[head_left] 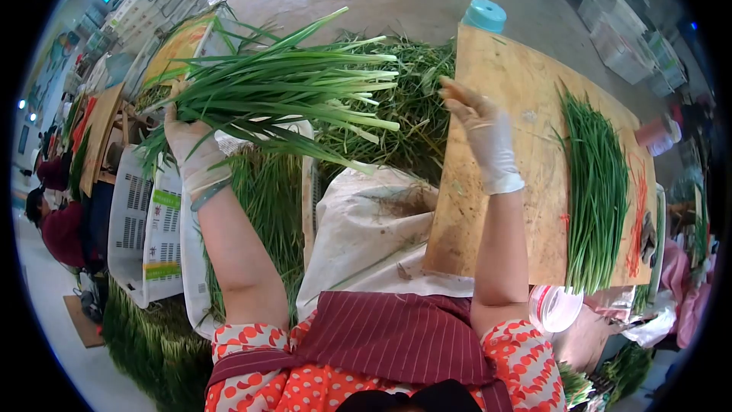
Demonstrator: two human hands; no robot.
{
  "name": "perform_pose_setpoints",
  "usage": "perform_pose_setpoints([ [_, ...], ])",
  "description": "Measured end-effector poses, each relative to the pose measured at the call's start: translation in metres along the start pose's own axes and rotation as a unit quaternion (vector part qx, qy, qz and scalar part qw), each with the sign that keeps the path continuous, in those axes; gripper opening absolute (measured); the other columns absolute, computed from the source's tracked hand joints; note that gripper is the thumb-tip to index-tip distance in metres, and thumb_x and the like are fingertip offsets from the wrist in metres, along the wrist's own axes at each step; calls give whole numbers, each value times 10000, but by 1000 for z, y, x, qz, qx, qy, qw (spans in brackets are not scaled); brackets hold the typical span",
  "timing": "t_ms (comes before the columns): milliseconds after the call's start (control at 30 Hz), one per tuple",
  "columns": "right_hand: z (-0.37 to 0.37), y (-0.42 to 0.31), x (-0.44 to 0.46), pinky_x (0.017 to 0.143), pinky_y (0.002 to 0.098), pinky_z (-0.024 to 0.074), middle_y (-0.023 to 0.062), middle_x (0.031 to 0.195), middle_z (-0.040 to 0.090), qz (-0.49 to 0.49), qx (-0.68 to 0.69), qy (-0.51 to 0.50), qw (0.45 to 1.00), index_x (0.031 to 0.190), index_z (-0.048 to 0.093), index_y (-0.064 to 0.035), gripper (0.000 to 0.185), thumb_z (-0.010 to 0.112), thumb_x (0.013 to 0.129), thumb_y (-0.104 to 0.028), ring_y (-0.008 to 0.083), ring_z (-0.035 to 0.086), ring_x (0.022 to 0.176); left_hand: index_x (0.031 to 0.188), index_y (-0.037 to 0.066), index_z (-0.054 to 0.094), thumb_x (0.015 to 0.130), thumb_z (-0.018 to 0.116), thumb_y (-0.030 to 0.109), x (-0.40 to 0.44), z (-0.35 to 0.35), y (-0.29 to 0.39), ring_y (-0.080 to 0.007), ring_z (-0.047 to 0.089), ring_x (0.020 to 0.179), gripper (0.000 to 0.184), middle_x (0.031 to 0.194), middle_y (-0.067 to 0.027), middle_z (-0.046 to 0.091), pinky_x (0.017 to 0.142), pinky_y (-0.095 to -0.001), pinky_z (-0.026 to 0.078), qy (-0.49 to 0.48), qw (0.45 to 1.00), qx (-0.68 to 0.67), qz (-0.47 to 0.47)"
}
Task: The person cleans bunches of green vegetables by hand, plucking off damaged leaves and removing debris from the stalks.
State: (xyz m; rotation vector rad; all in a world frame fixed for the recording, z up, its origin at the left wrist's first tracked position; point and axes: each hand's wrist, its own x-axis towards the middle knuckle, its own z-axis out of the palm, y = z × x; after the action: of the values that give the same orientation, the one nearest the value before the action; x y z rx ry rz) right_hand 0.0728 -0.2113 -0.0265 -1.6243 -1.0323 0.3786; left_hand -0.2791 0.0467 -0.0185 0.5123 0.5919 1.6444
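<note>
My left hand (192, 149), in a thin pale glove, is closed around the leafy end of a loose bunch of green chives (293, 80). The bunch fans out to the right, its pale stem ends pointing toward the middle. My right hand (480, 122), gloved too, hovers over the left part of a wooden board (503, 233). Its fingers are stretched out toward the chives, apart from them, and nothing shows in them. Along the board's right side lies a neat pile of chives (597, 191).
Below my left arm stands a white crate (194, 282) of chives. Loose trimmings (423, 99) are heaped beyond a white sheet (358, 221) on my lap. Red ties (637, 214) lie by the board's right edge; a teal round container (486, 15) stands behind it. A person (65, 229) sits far left.
</note>
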Motion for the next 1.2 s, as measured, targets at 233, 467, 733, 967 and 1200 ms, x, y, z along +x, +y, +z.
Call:
perform_pose_setpoints([
  [233, 51, -23, 5, 679, 249, 477, 55, 876, 670, -202, -109, -38, 972, 982, 657, -86, 243, 696, 745, -120, 115, 615, 752, 1035, 3, 597, 876, 402, 166, -17, 22, -6, -258, 574, 974, 300, 1024, -131, 622, 930, -421, 410, 6, 998, -52, -16],
  [467, 53, -30, 1, 558, 213, 430, 77, 706, 637, 134, 363, -50, 921, 845, 633, 14, 143, 609, 842, -126, 107, 548, 579, 1009, 3, 605, 875, 423, 140, -29, 32, -9, -248, 590, 935, 264, 1006, -130, 626, 892, -419, 455, 19, 997, -50, -54],
  [733, 55, -28, -1, 549, 216, 395, 41, 662, 621, 190, 442, -26, 876, 795, 636, -31, 259, 538, 891, -251, 81, 495, 565, 1002, -5, 603, 856, 458, 88, -30, 30, -8, -238, 602, 903, 226, 980, -127, 631, 857, -408, 486, 29, 997, -31, -59],
  [967, 16, -12, 3, 824, 225, 436, 67, 1031, 627, 42, 348, -30, 936, 1073, 581, -17, 286, 620, 833, -167, 92, 557, 879, 1042, 9, 587, 875, 376, 182, -43, 42, 3, -305, 577, 967, 320, 1043, -148, 609, 894, -500, 435, 117, 988, -65, -79],
  [1200, 34, -28, 0, 781, 241, 480, 82, 991, 634, 72, 256, -136, 954, 1028, 569, 31, 192, 508, 852, -12, 158, 613, 867, 1041, 6, 579, 870, 391, 161, -27, 14, -7, -308, 564, 990, 298, 1049, -150, 605, 906, -510, 426, 8, 999, -18, -45],
])
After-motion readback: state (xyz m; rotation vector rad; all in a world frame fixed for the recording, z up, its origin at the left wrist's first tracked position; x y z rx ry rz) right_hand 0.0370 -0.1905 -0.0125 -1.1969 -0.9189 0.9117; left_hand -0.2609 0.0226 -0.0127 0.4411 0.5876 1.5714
